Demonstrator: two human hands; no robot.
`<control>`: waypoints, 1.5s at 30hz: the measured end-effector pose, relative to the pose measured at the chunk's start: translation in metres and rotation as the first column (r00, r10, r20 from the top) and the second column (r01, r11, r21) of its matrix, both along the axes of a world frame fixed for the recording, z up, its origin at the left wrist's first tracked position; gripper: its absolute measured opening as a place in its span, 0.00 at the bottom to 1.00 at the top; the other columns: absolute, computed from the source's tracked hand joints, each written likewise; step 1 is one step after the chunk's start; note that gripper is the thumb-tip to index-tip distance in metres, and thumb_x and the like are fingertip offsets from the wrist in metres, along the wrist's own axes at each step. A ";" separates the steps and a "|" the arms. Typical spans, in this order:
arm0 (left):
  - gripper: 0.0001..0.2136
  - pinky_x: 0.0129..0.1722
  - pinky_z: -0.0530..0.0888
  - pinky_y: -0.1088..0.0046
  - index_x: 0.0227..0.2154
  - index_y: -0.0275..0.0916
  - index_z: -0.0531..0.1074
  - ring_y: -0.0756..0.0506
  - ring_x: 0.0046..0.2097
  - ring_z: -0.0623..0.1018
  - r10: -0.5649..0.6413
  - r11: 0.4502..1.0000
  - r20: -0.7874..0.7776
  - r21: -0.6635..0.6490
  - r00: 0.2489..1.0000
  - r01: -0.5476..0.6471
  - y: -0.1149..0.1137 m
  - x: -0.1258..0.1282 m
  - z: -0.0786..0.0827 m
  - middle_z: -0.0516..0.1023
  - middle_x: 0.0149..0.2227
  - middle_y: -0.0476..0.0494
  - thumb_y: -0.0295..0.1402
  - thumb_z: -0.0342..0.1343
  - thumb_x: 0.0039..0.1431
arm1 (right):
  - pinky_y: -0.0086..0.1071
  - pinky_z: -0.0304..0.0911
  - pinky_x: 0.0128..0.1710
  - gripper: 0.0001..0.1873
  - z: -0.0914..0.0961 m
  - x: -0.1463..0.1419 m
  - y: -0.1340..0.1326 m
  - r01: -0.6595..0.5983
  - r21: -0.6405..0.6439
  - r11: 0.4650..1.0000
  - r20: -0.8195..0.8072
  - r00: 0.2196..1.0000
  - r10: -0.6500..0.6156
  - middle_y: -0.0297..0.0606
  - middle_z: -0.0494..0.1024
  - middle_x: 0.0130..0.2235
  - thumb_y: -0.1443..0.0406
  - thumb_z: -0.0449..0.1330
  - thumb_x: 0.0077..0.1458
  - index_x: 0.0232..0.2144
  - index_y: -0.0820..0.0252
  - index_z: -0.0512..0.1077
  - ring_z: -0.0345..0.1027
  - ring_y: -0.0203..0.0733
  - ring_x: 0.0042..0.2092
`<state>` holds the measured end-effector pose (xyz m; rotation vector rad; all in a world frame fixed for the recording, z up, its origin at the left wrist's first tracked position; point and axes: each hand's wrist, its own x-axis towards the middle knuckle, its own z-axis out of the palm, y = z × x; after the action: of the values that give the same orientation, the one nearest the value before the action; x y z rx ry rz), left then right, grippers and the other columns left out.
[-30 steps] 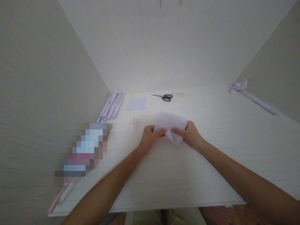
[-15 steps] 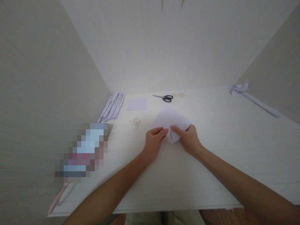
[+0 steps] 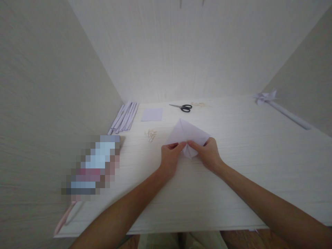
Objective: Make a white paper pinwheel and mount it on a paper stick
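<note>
White paper sheet (image 3: 190, 130) held in front of the person, over the middle of the surface (image 3: 241, 145); contact with the surface cannot be told. A crease is seen running down from its far corner, and the near part is gathered into a small folded point.

Left hand (image 3: 169, 159): paper pinched at the near left, thumb turned inward. Right hand (image 3: 212, 155): paper pinched at the near right, the two thumbs almost meeting above the folded point. Fingers (image 3: 181, 147) of both hands narrow on the paper; those underneath are mostly hidden.

Risks, as judged: the fold could be set crooked if the thumbs are pressed unevenly; the thin sheet could be torn or wrinkled if the hands are pulled apart. The pile of small sticks (image 3: 150, 135) could be scattered if brushed by the left hand, being near it. Scissors (image 3: 184, 108) lie beyond the sheet, well clear of the fingers.

Writing: none can be read. No brand or label is made out on the scissors, the paper square (image 3: 152, 114) or the rolled paper tubes (image 3: 125, 117). The object at left (image 3: 95, 162) is pixelated; any marking there is lost.
</note>
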<state>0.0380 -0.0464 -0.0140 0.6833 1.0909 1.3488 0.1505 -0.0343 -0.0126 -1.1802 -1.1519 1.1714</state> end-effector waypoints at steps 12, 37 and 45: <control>0.04 0.32 0.68 0.75 0.17 0.34 0.71 0.52 0.28 0.72 0.123 0.992 0.072 0.013 0.990 -0.124 0.014 -0.017 0.005 0.74 0.22 0.47 0.29 0.58 0.36 | 0.31 0.63 0.33 0.19 0.005 0.016 0.003 -0.170 0.229 0.958 -0.013 0.984 0.177 0.30 0.72 0.28 0.63 0.55 0.47 0.43 0.52 0.60 0.67 0.34 0.28; 0.09 0.29 0.69 0.74 0.22 0.34 0.75 0.50 0.26 0.73 0.076 0.996 -0.174 0.056 0.982 -0.067 0.010 -0.013 -0.002 0.76 0.24 0.45 0.33 0.61 0.35 | 0.26 0.53 0.21 0.11 0.006 0.001 0.005 -0.105 -0.012 0.994 0.082 0.991 0.105 0.32 0.69 0.17 0.59 0.62 0.38 0.16 0.63 0.70 0.59 0.30 0.20; 0.09 0.28 0.69 0.74 0.23 0.33 0.75 0.50 0.26 0.73 0.081 0.996 -0.216 0.047 0.973 -0.072 0.007 -0.011 0.004 0.77 0.25 0.45 0.33 0.60 0.35 | 0.26 0.53 0.21 0.12 0.004 0.000 0.007 -0.102 0.003 0.995 0.118 0.988 0.101 0.31 0.68 0.17 0.59 0.61 0.39 0.16 0.63 0.69 0.59 0.30 0.20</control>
<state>0.0266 -0.0397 -0.0102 0.8404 1.2799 1.3868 0.1509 -0.0274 -0.0087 -1.2090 -1.3179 1.1845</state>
